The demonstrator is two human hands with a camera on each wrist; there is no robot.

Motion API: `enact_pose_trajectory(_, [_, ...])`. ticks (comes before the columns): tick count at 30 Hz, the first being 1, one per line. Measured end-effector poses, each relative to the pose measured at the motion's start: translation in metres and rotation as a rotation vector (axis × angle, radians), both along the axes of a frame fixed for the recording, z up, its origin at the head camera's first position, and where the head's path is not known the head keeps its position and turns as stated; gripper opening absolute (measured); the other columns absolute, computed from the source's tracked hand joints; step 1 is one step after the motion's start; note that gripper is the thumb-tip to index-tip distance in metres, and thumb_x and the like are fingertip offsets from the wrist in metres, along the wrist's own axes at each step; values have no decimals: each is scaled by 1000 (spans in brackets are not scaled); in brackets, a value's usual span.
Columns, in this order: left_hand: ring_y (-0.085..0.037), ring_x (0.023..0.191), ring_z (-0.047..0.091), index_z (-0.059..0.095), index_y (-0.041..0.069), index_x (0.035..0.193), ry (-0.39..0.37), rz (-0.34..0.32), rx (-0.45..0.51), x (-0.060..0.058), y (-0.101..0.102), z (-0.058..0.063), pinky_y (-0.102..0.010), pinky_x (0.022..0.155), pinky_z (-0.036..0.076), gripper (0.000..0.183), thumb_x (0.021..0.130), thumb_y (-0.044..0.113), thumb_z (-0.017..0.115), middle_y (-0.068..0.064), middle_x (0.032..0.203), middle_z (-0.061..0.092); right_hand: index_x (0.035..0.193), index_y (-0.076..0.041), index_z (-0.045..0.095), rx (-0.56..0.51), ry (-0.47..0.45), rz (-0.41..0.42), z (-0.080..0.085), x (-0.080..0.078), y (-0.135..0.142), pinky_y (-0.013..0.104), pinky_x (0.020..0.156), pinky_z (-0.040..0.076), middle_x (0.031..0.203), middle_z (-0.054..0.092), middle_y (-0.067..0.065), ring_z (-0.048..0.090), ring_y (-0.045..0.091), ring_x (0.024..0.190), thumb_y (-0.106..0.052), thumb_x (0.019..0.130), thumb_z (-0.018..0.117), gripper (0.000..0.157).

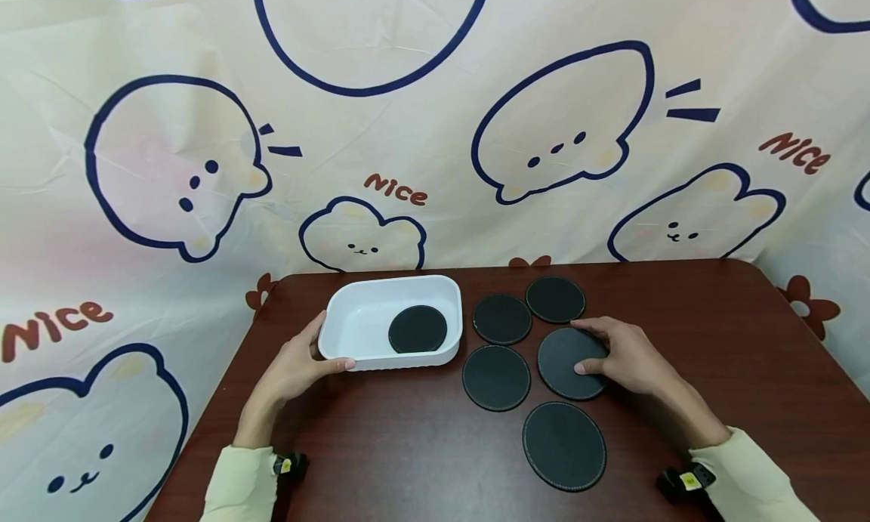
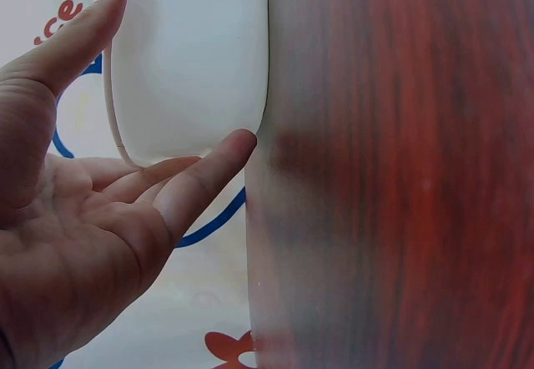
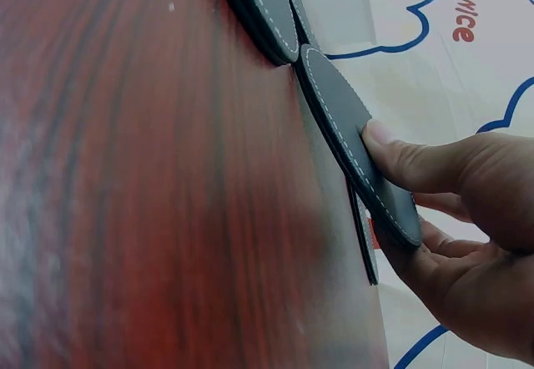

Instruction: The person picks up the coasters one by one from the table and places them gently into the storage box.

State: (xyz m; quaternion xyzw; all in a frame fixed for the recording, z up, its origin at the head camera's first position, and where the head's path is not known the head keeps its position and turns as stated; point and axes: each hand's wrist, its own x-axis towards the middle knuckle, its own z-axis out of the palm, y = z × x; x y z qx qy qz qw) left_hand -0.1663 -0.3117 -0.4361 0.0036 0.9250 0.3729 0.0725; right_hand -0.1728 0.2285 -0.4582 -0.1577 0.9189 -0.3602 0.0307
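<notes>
My left hand (image 1: 297, 362) grips the left end of a white plastic tub (image 1: 367, 361), its thumb at the near rim and its fingers along the outer wall. Inside the tub lies a round black coaster (image 1: 418, 328). With thumb on top and fingers beneath the edge, my right hand (image 1: 628, 353) pinches a black stitched coaster (image 3: 334, 102). In the right wrist view this coaster is tilted, its held edge raised. Around it on the table are more black coasters: one at the front (image 1: 564, 446), one to the left (image 1: 496, 378), and others behind.
Two of the coasters behind, a left one (image 1: 501, 319) and a right one (image 1: 555, 299), lie close together right of the tub. The dark wooden table (image 1: 408, 446) ends at a cloth backdrop (image 1: 435, 144) printed with cartoon bears. Each wrist wears a small black device.
</notes>
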Motion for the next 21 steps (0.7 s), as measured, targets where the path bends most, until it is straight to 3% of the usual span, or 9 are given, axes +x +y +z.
enact_pose_trajectory(6, [-47, 143, 55, 16, 11, 173, 5, -1, -1, -1, 0, 0, -61, 116, 49, 120, 85, 48, 90, -26, 169, 40, 146, -2, 64, -39, -4, 10, -1, -3, 3, 58, 100, 60, 142, 66, 30, 71, 45, 125, -13, 88, 89, 64])
enact_pose_trajectory(10, [-47, 143, 54, 16, 10, 173, 4, -2, -3, 0, 0, 0, -62, 116, 48, 121, 85, 48, 90, -27, 169, 39, 143, -2, 66, -70, -23, 1, 0, -4, 7, 44, 87, 66, 127, 75, 25, 77, 40, 112, -13, 91, 86, 56])
enact_pose_trajectory(13, [-47, 143, 54, 16, 10, 173, 1, -1, -3, 0, 0, 0, -62, 117, 48, 121, 85, 49, 90, -27, 169, 39, 139, -2, 68, -87, -40, -14, 1, -5, 9, 30, 76, 65, 114, 77, 18, 80, 29, 98, -14, 92, 86, 52])
enact_pose_trajectory(16, [-47, 143, 54, 16, 10, 173, 1, -2, 0, 0, 0, 0, -62, 117, 47, 121, 85, 48, 90, -27, 169, 39, 136, -2, 70, -87, -52, -30, 4, -5, 11, 24, 68, 58, 104, 76, 12, 74, 19, 85, -16, 92, 86, 49])
enact_pose_trajectory(21, [-47, 143, 55, 16, 10, 173, 6, -6, 5, 0, 0, 0, -61, 117, 48, 121, 85, 48, 91, -27, 169, 39, 131, -3, 73, -56, -61, -52, 9, -5, 14, 26, 56, 44, 94, 73, 6, 56, 14, 66, -18, 93, 85, 43])
